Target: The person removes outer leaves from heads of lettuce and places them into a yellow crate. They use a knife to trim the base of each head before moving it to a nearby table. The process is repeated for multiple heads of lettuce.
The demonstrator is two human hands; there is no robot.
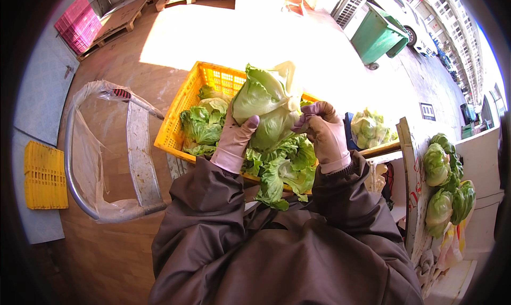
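Observation:
A pale green head of lettuce [265, 105] is held up over a yellow plastic crate [175, 117]. My left hand [235, 139], in a light glove with a purple thumb tip, grips it from the left and below. At the lettuce's right side, my right hand [325, 133] has its gloved fingers curled in; whether a leaf edge is pinched between them cannot be made out. Inside the crate lie more leafy lettuces [203, 125]. Loose outer leaves [285, 175] hang over the crate's near edge, close to my body.
A metal cart handle [137, 161] wrapped in plastic film stands left of the crate. To the right are a bag of lettuces [369, 129] and several lettuce heads [439, 201] beside a white wooden board [411, 161]. Farther off stand a green wheeled bin [373, 35] and pink crates [78, 23].

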